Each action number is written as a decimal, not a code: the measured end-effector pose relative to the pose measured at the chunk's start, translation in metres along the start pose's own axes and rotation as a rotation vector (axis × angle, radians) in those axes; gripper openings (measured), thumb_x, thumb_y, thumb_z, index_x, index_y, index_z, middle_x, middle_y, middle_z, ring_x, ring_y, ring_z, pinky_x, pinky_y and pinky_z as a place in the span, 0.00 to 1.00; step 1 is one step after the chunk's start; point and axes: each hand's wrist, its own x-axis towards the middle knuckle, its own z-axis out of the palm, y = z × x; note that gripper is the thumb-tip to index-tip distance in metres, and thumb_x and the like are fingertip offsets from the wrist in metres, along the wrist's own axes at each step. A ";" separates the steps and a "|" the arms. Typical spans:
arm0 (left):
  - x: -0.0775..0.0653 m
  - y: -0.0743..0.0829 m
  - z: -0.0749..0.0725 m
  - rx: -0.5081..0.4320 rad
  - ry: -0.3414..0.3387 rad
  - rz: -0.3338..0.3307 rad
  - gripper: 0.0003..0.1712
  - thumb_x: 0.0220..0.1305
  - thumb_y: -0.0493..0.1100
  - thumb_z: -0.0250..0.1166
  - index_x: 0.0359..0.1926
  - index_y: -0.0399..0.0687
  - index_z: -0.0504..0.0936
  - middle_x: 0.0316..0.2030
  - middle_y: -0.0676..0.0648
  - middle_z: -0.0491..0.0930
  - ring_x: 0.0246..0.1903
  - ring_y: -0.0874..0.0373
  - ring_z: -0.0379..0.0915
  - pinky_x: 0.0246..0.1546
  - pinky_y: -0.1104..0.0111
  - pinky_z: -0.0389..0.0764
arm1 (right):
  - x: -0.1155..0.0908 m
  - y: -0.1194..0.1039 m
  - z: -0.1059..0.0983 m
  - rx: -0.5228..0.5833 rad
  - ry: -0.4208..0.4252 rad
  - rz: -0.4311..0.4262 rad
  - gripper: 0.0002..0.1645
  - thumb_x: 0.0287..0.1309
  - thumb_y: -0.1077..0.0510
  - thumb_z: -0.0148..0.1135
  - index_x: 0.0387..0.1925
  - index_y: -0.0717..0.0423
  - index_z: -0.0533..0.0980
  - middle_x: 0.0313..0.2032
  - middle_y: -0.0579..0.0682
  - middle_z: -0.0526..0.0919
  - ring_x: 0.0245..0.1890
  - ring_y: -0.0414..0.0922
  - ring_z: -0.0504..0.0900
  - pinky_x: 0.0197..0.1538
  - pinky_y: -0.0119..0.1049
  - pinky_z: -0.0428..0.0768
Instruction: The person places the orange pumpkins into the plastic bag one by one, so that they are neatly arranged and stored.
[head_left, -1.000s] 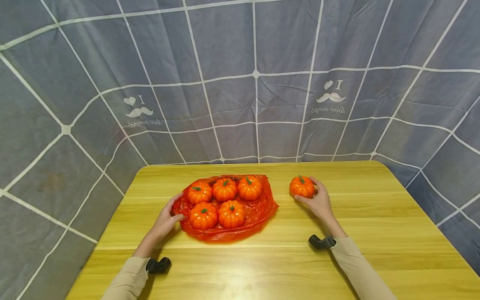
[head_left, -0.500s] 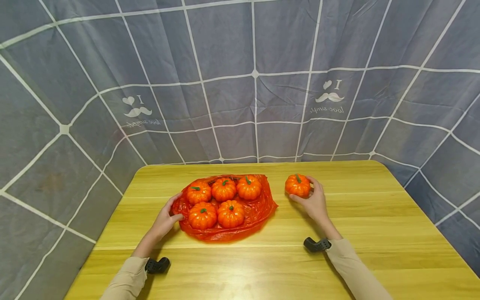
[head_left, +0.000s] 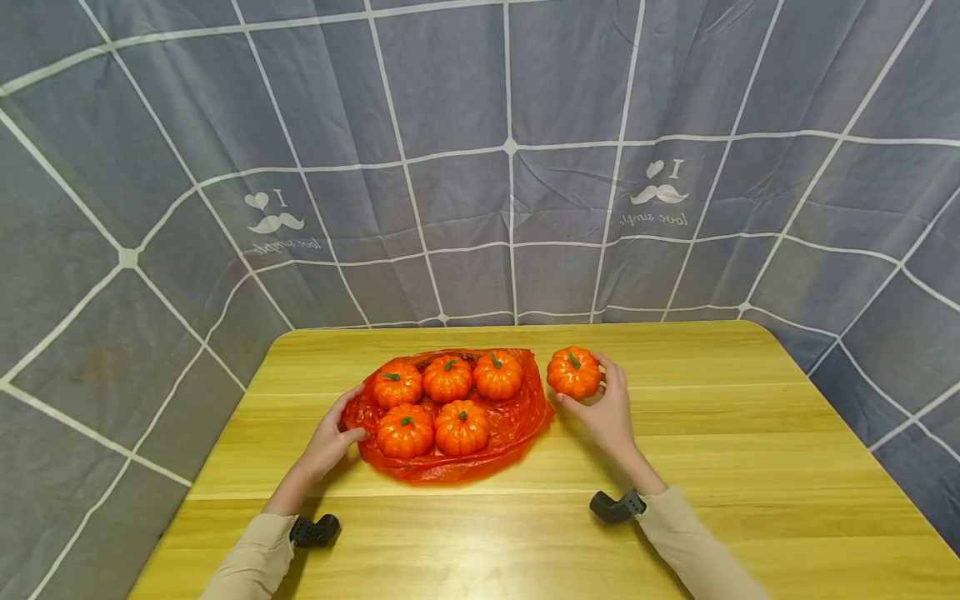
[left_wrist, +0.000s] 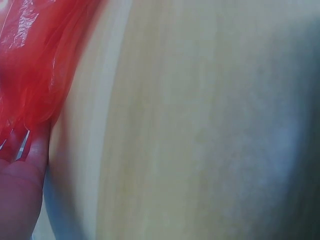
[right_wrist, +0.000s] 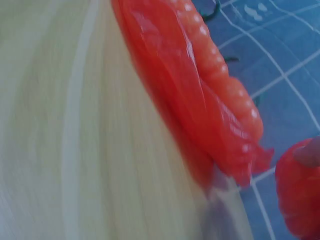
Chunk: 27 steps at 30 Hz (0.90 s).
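A red plastic bag point(head_left: 517, 427) lies spread on the wooden table in the head view, with several small orange pumpkins point(head_left: 462, 428) sitting in it in two rows. My left hand point(head_left: 330, 435) holds the bag's left edge; in the left wrist view the thin film point(left_wrist: 35, 65) covers its fingertips. Between thumb and fingers, my right hand point(head_left: 606, 410) grips another pumpkin point(head_left: 573, 372), green stem up, close beside the bag's right edge. Only part of this pumpkin point(right_wrist: 299, 195) shows in the right wrist view, at the lower right.
The wooden table point(head_left: 480, 542) reaches back to a grey curtain point(head_left: 465, 200) with white grid lines, which also hangs at both sides. Black wrist mounts point(head_left: 617, 507) sit at both cuffs.
My right hand has moved left with its pumpkin, from well right of the bag to right beside its edge. The left hand and the bag have stayed put.
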 end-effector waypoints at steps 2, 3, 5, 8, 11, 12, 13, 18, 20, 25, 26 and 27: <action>0.000 0.001 0.000 -0.003 0.001 0.002 0.44 0.54 0.25 0.58 0.72 0.36 0.53 0.72 0.31 0.51 0.70 0.39 0.49 0.50 0.92 0.57 | -0.004 -0.004 0.003 0.001 -0.001 -0.022 0.50 0.38 0.64 0.77 0.65 0.61 0.62 0.59 0.63 0.65 0.55 0.56 0.69 0.55 0.47 0.71; 0.000 0.001 0.000 -0.004 0.001 0.002 0.44 0.54 0.25 0.57 0.72 0.36 0.53 0.72 0.31 0.51 0.70 0.39 0.49 0.50 0.92 0.57 | -0.006 -0.006 0.005 0.006 -0.004 -0.036 0.50 0.38 0.64 0.77 0.64 0.61 0.62 0.59 0.62 0.65 0.55 0.56 0.69 0.55 0.47 0.71; -0.001 0.001 0.000 -0.005 0.000 0.002 0.44 0.54 0.25 0.57 0.72 0.36 0.53 0.72 0.31 0.51 0.70 0.38 0.49 0.50 0.92 0.57 | -0.010 -0.010 0.009 0.017 -0.017 -0.066 0.50 0.37 0.64 0.77 0.64 0.61 0.63 0.59 0.62 0.66 0.55 0.56 0.70 0.56 0.48 0.71; -0.001 0.000 -0.001 -0.006 -0.003 0.001 0.44 0.54 0.25 0.57 0.72 0.36 0.52 0.72 0.31 0.51 0.70 0.38 0.49 0.50 0.92 0.57 | -0.016 -0.015 0.015 0.023 -0.046 -0.119 0.50 0.36 0.63 0.78 0.64 0.61 0.64 0.59 0.62 0.67 0.55 0.56 0.70 0.58 0.51 0.71; -0.001 0.001 -0.001 0.000 -0.003 -0.002 0.44 0.54 0.25 0.57 0.72 0.36 0.52 0.72 0.31 0.51 0.70 0.38 0.49 0.50 0.92 0.57 | -0.021 -0.017 0.020 0.009 -0.074 -0.159 0.49 0.36 0.61 0.78 0.63 0.60 0.65 0.59 0.61 0.68 0.57 0.56 0.70 0.61 0.55 0.69; -0.002 0.002 -0.001 0.003 -0.003 -0.004 0.44 0.54 0.26 0.58 0.72 0.36 0.52 0.72 0.31 0.51 0.70 0.38 0.49 0.50 0.92 0.57 | -0.023 -0.018 0.022 0.010 -0.080 -0.167 0.49 0.35 0.61 0.78 0.63 0.59 0.65 0.59 0.61 0.68 0.58 0.56 0.70 0.62 0.56 0.69; -0.002 0.002 -0.001 0.006 -0.002 -0.007 0.44 0.55 0.26 0.58 0.72 0.36 0.53 0.72 0.31 0.51 0.70 0.38 0.49 0.50 0.92 0.57 | -0.024 -0.018 0.023 0.008 -0.085 -0.173 0.49 0.35 0.60 0.78 0.62 0.58 0.66 0.59 0.60 0.69 0.58 0.56 0.69 0.62 0.56 0.68; -0.002 0.004 0.000 0.018 -0.002 -0.021 0.44 0.55 0.27 0.58 0.72 0.37 0.52 0.72 0.32 0.51 0.70 0.38 0.49 0.50 0.91 0.57 | -0.030 -0.021 0.029 0.000 -0.115 -0.191 0.48 0.36 0.58 0.79 0.62 0.56 0.66 0.59 0.59 0.69 0.58 0.56 0.69 0.60 0.59 0.68; -0.002 0.005 0.000 0.020 -0.003 -0.027 0.44 0.55 0.27 0.58 0.73 0.38 0.52 0.72 0.32 0.51 0.70 0.38 0.49 0.50 0.90 0.57 | -0.033 -0.022 0.032 -0.008 -0.136 -0.195 0.49 0.35 0.58 0.79 0.62 0.55 0.67 0.59 0.59 0.69 0.58 0.56 0.70 0.60 0.59 0.69; -0.002 0.004 -0.001 0.037 -0.007 -0.035 0.44 0.55 0.27 0.58 0.73 0.38 0.52 0.72 0.32 0.50 0.70 0.38 0.49 0.53 0.87 0.57 | -0.038 -0.020 0.037 -0.030 -0.177 -0.196 0.49 0.34 0.57 0.79 0.62 0.53 0.67 0.59 0.58 0.69 0.56 0.56 0.71 0.59 0.56 0.72; -0.002 0.004 -0.001 0.041 -0.010 -0.036 0.44 0.56 0.27 0.58 0.73 0.38 0.52 0.72 0.32 0.50 0.70 0.39 0.49 0.54 0.86 0.58 | -0.039 -0.019 0.038 -0.032 -0.184 -0.196 0.49 0.34 0.56 0.80 0.61 0.53 0.67 0.59 0.58 0.69 0.57 0.56 0.72 0.59 0.56 0.72; -0.002 0.004 -0.001 0.045 -0.012 -0.037 0.44 0.56 0.27 0.58 0.73 0.38 0.51 0.72 0.32 0.49 0.70 0.38 0.49 0.56 0.84 0.59 | -0.040 -0.018 0.039 -0.032 -0.190 -0.195 0.48 0.34 0.56 0.79 0.61 0.52 0.67 0.58 0.58 0.69 0.57 0.56 0.72 0.60 0.55 0.72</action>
